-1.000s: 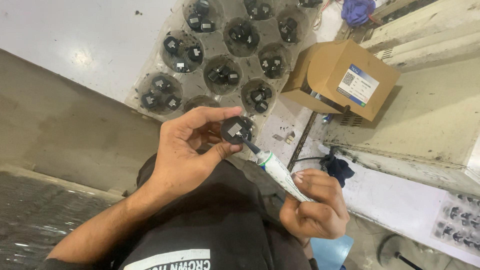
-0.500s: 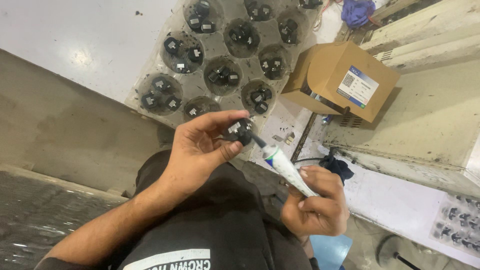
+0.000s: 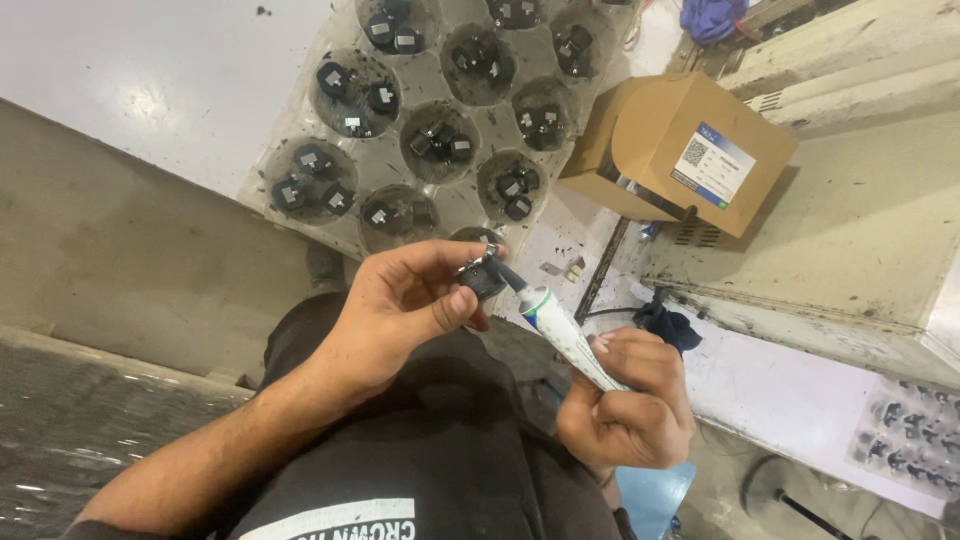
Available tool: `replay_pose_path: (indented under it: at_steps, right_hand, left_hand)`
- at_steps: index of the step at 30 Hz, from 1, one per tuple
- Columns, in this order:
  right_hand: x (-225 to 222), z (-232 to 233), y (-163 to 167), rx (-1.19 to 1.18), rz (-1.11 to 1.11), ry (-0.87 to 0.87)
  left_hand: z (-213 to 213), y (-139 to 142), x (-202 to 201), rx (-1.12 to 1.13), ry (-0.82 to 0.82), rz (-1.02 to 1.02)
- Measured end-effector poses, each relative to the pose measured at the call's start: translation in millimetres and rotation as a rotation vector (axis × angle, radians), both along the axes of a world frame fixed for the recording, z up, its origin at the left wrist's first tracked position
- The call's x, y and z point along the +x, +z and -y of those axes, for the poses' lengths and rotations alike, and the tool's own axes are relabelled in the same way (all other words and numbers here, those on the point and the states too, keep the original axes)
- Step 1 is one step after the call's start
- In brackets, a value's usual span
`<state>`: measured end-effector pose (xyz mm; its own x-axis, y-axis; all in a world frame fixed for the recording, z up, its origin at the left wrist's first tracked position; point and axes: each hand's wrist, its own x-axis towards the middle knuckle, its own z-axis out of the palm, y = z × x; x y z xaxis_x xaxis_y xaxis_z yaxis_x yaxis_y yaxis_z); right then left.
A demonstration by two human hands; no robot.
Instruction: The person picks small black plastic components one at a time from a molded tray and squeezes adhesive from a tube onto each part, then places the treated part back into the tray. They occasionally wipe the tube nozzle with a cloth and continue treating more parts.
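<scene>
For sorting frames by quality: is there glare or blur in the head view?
Head view: a glare patch on the white tabletop at upper left; the left hand and right hand with the tube look sharp; frame tilted, edges slightly soft.

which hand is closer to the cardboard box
Right. The right hand, holding the white tube, sits below the cardboard box; the left hand with the small black part is farther left.

white worktable [image 3: 150, 90], grey floor [image 3: 120, 260]
</scene>
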<state>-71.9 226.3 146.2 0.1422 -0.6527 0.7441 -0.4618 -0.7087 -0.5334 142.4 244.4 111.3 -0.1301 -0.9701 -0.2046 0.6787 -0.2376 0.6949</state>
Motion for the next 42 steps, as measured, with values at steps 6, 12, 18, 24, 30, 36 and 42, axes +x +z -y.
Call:
replay_pose_path:
  at_steps: [6, 12, 18, 24, 30, 36, 42]
  right_hand:
    - [-2, 1, 1, 0.055, 0.009, 0.016]
    - [-2, 4, 2, 0.054, -0.019, 0.046]
    - [0, 4, 4, 0.095, -0.042, 0.009]
    - [-6, 4, -9, 0.219, 0.240, -0.176]
    - [-24, 9, -16, 0.274, 0.244, -0.212]
    - [-35, 12, -20, 0.291, 0.220, -0.155]
    - [-49, 16, -22, 0.297, 0.200, -0.131]
  left_hand:
    - [0, -1, 0, 0.008, 0.007, -0.034]
    - [0, -3, 1, -0.011, 0.000, -0.112]
    - [-2, -11, 0, 0.008, 0.038, -0.206]
    - [24, -53, 24, -0.016, 0.282, 0.472]
    - [15, -92, 34, 0.181, 0.243, 1.105]
    - [10, -120, 13, 0.254, 0.116, 1.697]
    - [13, -132, -7, 0.283, 0.149, 1.796]
